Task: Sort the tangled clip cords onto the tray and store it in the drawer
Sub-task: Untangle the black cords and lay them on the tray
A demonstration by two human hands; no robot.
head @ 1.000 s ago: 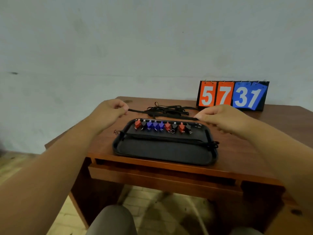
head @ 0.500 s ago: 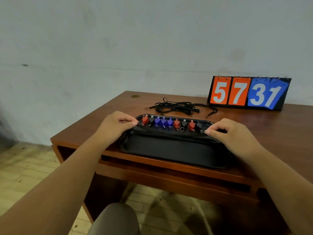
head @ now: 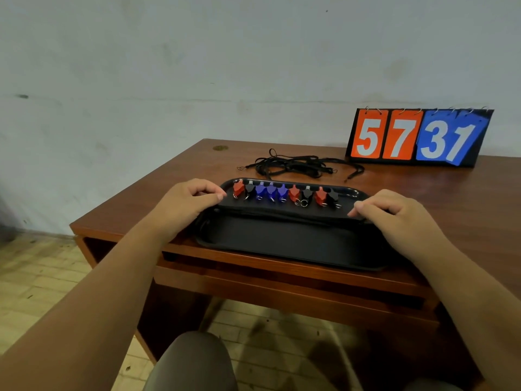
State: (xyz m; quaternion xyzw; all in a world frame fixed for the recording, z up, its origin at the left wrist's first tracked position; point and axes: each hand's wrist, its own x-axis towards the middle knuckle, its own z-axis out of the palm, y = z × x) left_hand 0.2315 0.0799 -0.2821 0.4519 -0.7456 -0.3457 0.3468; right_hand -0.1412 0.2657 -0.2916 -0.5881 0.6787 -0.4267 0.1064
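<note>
Both hands work at the black tray [head: 282, 244], which lies lengthwise along the near edge of the surface [head: 169, 187], just above the drawer [head: 282, 289]. The left hand [head: 186, 204] and right hand [head: 394, 218], fingers curled, each pinch one end of a black cord [head: 287, 217] stretched along the tray's long axis, just on our side of the red, blue and black clips [head: 284, 191] lining its far rim. We see the tangled cords [head: 293, 165] beyond the tray toward the far edge, about equally near either hand, with nothing between. A flip scoreboard [head: 420, 136] occupies the far right corner.
</note>
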